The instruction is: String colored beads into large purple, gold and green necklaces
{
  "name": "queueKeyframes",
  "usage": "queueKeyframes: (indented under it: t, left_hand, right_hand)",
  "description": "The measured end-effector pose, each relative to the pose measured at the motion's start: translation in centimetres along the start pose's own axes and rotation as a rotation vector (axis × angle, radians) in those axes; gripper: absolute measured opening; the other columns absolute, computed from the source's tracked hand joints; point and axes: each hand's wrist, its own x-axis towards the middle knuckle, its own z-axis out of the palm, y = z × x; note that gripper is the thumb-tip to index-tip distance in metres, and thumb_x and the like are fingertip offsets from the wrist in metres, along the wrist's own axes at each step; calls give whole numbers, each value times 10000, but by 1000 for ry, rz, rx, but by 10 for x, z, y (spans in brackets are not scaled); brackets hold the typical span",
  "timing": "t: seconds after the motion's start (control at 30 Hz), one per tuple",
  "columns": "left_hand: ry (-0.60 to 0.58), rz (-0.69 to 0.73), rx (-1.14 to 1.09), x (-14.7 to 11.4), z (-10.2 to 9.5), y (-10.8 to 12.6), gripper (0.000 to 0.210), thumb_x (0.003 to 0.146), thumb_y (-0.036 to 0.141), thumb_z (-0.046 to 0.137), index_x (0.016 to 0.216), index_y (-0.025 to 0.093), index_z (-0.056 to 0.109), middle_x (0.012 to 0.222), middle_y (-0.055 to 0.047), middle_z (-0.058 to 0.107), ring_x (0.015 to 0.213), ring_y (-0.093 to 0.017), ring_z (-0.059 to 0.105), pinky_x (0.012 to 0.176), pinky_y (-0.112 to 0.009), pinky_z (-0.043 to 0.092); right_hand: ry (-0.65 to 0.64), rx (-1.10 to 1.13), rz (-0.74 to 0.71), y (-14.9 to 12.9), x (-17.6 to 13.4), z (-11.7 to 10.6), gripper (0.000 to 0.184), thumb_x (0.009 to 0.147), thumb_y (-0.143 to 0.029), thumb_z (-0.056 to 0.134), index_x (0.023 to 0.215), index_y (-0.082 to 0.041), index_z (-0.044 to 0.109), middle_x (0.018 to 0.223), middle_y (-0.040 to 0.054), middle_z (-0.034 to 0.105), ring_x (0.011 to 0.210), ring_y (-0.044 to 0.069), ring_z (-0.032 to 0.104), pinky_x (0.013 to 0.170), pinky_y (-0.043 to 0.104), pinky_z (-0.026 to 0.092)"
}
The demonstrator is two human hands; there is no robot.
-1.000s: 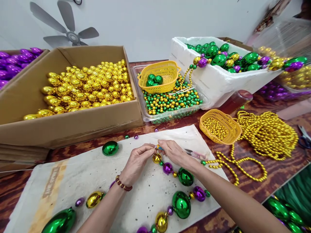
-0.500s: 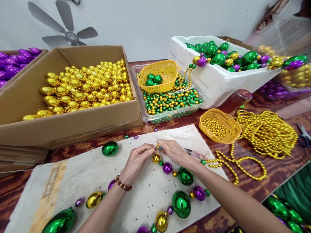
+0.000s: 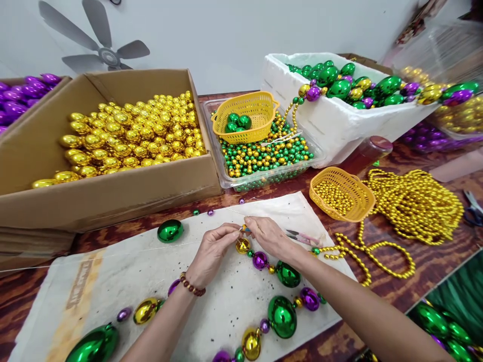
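My left hand point(image 3: 217, 246), with a brown bead bracelet at its wrist, pinches a thin white string just above a gold bead point(image 3: 242, 245). Fingertip to fingertip with it, my right hand point(image 3: 266, 232) grips a small blue and yellow tool, mostly hidden by the fingers. From the gold bead, a strand of purple, green and gold beads curves toward me across the white cloth point(image 3: 211, 322). Under my left forearm runs more of the strand, with a gold oval bead point(image 3: 146, 310) and a large green bead point(image 3: 93, 344). A loose green oval bead point(image 3: 170, 231) lies left of my hands.
A cardboard box point(image 3: 166, 186) of gold beads stands back left. Behind my hands are a clear tray point(image 3: 226, 183) of small beads and a yellow basket point(image 3: 241, 103). To the right sit a foam box point(image 3: 283, 95), another basket point(image 3: 362, 213), gold bead strings point(image 3: 415, 208) and scissors point(image 3: 472, 205).
Both hands hold nearly the same place, fingertips together. The small tool in my right hand has shifted slightly; its blue part shows less. The view has moved a little.
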Motion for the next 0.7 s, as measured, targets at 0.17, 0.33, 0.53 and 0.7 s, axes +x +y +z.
queueKeyframes:
  t: [0.17, 0.33, 0.53, 0.7]
  left_hand:
    - [8, -1, -10, 0, 1, 0, 137, 831, 252, 633, 838, 153, 728, 988, -81, 657, 934, -203, 580, 899, -337, 410]
    - [38, -8, 24, 0, -2, -1, 135, 826, 272, 641, 827, 158, 713, 983, -76, 660, 933, -201, 580, 880, -327, 417]
    - [111, -36, 33, 7, -4, -5, 144, 806, 294, 669, 829, 158, 709, 933, -68, 680, 922, -195, 589, 873, -314, 423]
    - [143, -56, -23, 11, -7, -6, 148, 788, 293, 686, 814, 151, 714, 909, -72, 698, 891, -187, 600, 868, -315, 437]
  right_hand:
    - [12, 48, -5, 0, -1, 0, 451, 1016, -347, 213, 792, -171, 562, 735, 31, 616, 673, 127, 546, 636, 226, 367]
    - [21, 87, -11, 3, 1, -4, 496, 1012, -416, 207, 858, -178, 613, 837, 41, 652, 755, 140, 572, 689, 236, 385]
    - [-2, -119, -125, 7, 16, -4, 443, 1014, -386, 236, 917, -182, 617, 812, 32, 643, 714, 139, 537, 655, 242, 332]
    - [-28, -123, -18, 5, 25, -1, 512, 1016, -411, 208, 835, -174, 625, 774, 37, 653, 699, 135, 539, 630, 239, 298]
